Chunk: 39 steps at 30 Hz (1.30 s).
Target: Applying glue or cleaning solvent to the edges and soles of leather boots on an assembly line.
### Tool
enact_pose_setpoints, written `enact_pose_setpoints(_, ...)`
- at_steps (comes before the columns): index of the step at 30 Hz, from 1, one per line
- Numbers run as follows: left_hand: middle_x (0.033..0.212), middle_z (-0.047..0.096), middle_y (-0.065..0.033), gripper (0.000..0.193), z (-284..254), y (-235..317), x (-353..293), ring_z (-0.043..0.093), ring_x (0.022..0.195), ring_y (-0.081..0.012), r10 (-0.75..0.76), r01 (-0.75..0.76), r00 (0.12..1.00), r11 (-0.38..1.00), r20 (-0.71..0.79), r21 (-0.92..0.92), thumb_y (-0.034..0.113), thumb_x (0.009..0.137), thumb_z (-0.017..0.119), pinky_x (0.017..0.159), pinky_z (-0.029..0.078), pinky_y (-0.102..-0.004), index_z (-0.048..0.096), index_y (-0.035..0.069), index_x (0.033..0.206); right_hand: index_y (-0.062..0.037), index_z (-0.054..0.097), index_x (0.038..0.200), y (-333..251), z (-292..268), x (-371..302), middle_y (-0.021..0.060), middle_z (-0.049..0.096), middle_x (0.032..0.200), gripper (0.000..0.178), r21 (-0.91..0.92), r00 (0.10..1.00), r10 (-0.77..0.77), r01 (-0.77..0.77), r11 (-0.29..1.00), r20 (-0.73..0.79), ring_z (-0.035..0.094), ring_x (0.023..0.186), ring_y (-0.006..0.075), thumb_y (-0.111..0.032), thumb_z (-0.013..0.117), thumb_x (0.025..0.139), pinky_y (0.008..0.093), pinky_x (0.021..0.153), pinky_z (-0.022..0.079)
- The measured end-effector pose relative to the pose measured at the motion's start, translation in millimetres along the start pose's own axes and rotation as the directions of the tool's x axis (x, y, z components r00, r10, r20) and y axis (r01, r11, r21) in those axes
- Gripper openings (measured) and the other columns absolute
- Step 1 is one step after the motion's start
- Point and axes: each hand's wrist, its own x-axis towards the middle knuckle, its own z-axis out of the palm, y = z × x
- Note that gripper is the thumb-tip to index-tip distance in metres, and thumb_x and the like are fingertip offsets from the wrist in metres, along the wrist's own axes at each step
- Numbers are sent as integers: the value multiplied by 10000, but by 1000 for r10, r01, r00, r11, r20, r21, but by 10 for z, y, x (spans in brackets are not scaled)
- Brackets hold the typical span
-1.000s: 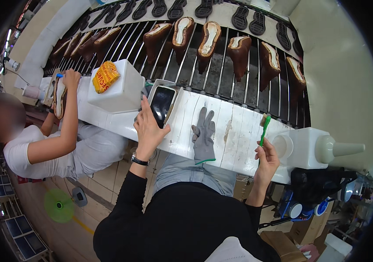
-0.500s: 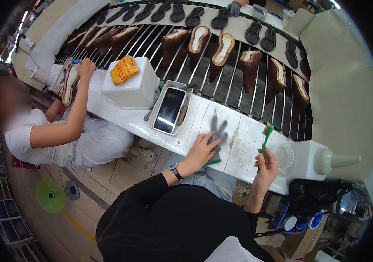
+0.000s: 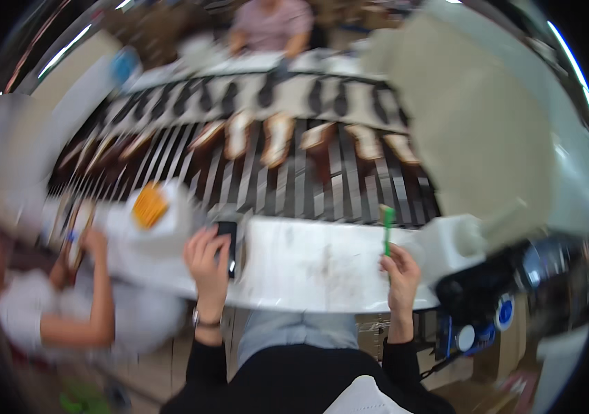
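My right hand (image 3: 402, 279) grips a green-handled toothbrush (image 3: 387, 238) upright, its bristle end above the fingers. My left hand (image 3: 208, 265) is raised at the near side of a small tray (image 3: 241, 238), partly in front of the black phone (image 3: 227, 233) in it. Its fingers point up, somewhat apart, with nothing visible in them; motion smears their outline. Between my hands lies the white worktop (image 3: 294, 259), with dark smudges.
Beyond the worktop runs a roller conveyor (image 3: 349, 196) carrying brown shoe uppers (image 3: 278, 140). Black soles (image 3: 265, 93) line a far belt. A white container with a yellow packet (image 3: 150, 205) stands left, a white spouted container (image 3: 449, 241) right. Co-workers sit left (image 3: 60, 310) and opposite (image 3: 271, 27).
My view has swung up and turned. My left hand has left the grey glove and moved left to the tray; the glove no longer shows on the worktop's middle. My right hand keeps the toothbrush.
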Motion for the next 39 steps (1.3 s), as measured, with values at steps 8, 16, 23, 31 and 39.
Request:
enact_pose_setpoints(8,1028,625,-121,44,861,777,-303,541,1042,-312,91,39,982,766,169,-641,64,872,601,937,401,-416,577,41,901,-13,631,1073,-1899,-379,1047,9,607,803,207,-276,808,-579,534,799,-115,542,570,71,-25,640,867,197,464,401)
enact_pose_setpoints(16,921,685,-109,171,1425,497,-852,637,835,-169,-102,527,820,518,563,-674,131,963,544,760,477,-272,637,-9,930,-29,704,1010,-3543,-1234,3052,44,662,719,317,-881,587,-809,372,293,-22,515,530,103,-314,593,926,270,505,415)
enact_pose_setpoints(23,931,674,-109,71,1418,500,-826,647,879,-195,-188,530,832,548,523,-647,74,839,705,780,490,-285,693,11,871,-4,588,1195,-3832,-1526,4488,135,641,720,409,-938,606,-790,318,141,87,594,497,223,-334,511,966,376,527,491)
enact_pose_setpoints(31,763,655,-77,110,1307,580,-764,631,736,-193,-350,736,677,346,648,-582,111,864,688,664,484,-291,657,19,812,63,582,1090,-3822,-1794,4959,318,537,1239,339,-951,388,-877,233,-203,282,551,1118,417,-229,525,927,462,976,429)
enact_pose_setpoints(39,725,656,-89,246,1363,527,-825,606,642,-189,-271,589,796,553,541,-589,156,941,583,618,462,-300,665,12,759,44,629,1038,-4061,-1447,4550,229,666,912,330,-981,656,-729,118,-155,194,662,889,336,-260,523,966,390,813,483)
